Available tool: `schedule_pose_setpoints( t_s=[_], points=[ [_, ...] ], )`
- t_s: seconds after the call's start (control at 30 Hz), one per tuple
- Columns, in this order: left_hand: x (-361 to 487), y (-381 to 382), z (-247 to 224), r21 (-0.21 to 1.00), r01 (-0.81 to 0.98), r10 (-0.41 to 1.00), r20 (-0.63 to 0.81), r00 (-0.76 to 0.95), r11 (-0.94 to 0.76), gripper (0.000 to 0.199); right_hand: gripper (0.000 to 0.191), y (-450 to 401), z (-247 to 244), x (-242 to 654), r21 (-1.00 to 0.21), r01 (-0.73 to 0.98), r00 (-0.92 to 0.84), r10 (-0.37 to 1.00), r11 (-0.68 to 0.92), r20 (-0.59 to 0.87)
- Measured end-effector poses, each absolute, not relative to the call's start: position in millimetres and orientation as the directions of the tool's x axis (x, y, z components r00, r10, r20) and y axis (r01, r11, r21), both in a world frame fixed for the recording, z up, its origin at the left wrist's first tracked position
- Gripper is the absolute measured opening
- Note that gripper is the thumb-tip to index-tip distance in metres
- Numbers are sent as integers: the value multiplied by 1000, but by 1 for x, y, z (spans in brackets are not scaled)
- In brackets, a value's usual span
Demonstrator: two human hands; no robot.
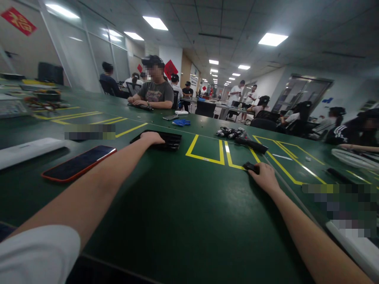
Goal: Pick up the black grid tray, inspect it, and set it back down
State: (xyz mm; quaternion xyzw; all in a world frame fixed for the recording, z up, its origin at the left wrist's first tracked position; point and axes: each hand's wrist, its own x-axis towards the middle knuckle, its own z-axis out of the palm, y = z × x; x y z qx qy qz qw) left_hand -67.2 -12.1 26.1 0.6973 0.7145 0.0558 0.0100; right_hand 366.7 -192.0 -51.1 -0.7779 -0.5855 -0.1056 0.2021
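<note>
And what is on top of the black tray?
The left hand is over the black tray; dark ridges show to the right of the hand. Whatever is beneath the hand is covered.

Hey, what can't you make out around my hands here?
All in the head view:
- Black tray: partly covered by your left hand.
- Small black object: partly hidden by your right hand.
- Silver-and-black cluster: pieces too small and blurred to count.
- Long white object: cut off by the left edge.

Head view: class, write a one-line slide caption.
Left hand on a black tray, right hand holding a small black object, at a green table.
</note>
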Motion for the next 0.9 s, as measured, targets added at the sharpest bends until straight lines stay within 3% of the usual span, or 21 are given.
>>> schedule_pose_setpoints(
  t_s=[0.1, 0.2, 0.3, 0.4, 0.47, 0.53, 0.67, 0.9],
  points=[
    [-53, -27, 21, 110, 994, 996, 82, -31, 22, 59, 35, -190, -46, 361, -375, 884, 404, 861, -280, 310],
    [-29, -56, 7, 134, 990, 987, 157, 29, -51, 59, 40, -194, -42, 341, -590, 794, 359, 897, -148, 258],
    [-1, -97, -7, 241, 918, 917, 326, 229, -315, 51, 52, -202, -40, 306, -832, 551, 258, 937, 58, 236],
    [22, -137, -12, 347, 767, 827, 386, 408, -540, 39, 51, -213, -38, 268, -939, 287, 123, 965, 191, 233],
    [31, -156, -12, 406, 682, 790, 398, 467, -608, 35, 48, -221, -36, 248, -957, 152, -12, 969, 246, 247],
    [35, -169, -13, 444, 625, 766, 407, 498, -642, 34, 46, -230, -33, 235, -959, 133, -74, 968, 250, 242],
    [39, -179, -21, 482, 550, 730, 409, 548, -682, 31, 49, -242, -26, 229, -933, 269, -102, 971, 237, 218],
    [39, -184, -24, 459, 527, 685, 308, 660, -715, 38, 71, -234, -40, 245, -852, 401, -232, 938, 335, 259]
  ],
)
